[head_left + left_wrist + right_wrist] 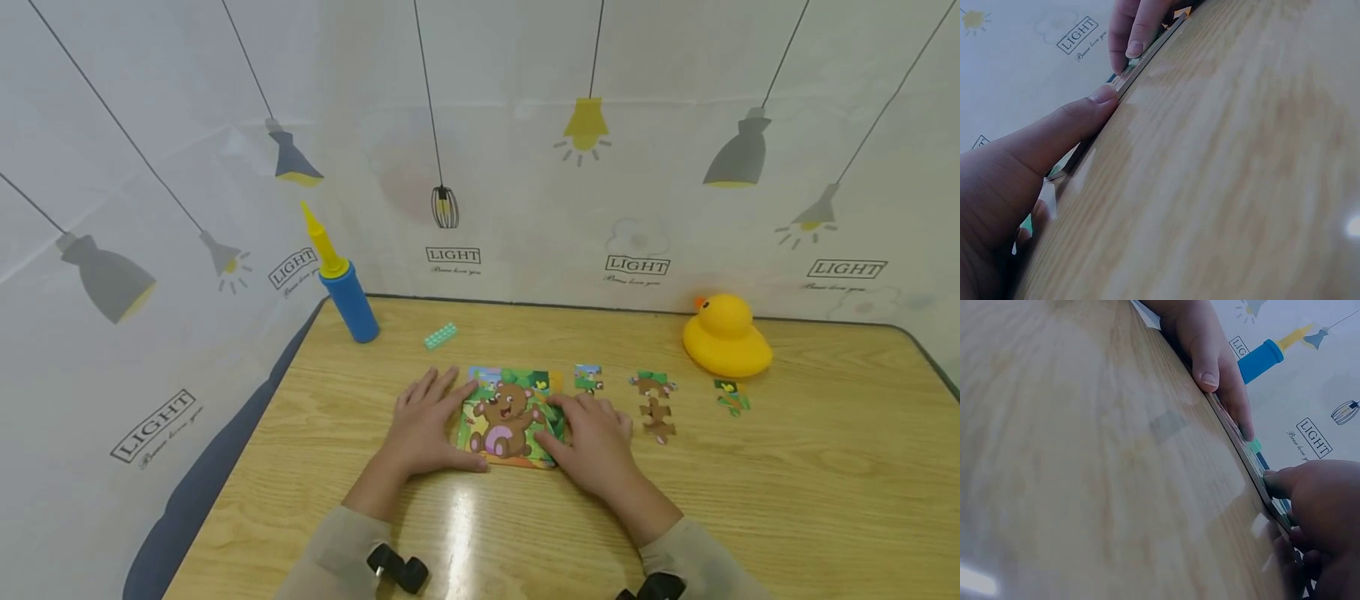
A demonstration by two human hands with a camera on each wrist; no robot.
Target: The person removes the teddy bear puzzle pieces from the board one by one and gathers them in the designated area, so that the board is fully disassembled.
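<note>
While both hands bracket it, the bear puzzle (508, 417) lies flat near the middle of the wooden table (787, 500). Spread flat, the left hand (423, 425) presses its left edge, thumb along the near edge. Fingers loosely extended, the right hand (592, 442) presses the right edge. Bare wood lies open toward the near edge. 3 loose puzzle bits (654, 404) sit to the right, then 1 yellow duck (726, 335); behind stand 1 blue pump (345, 287) and 1 green brick (440, 335).
</note>
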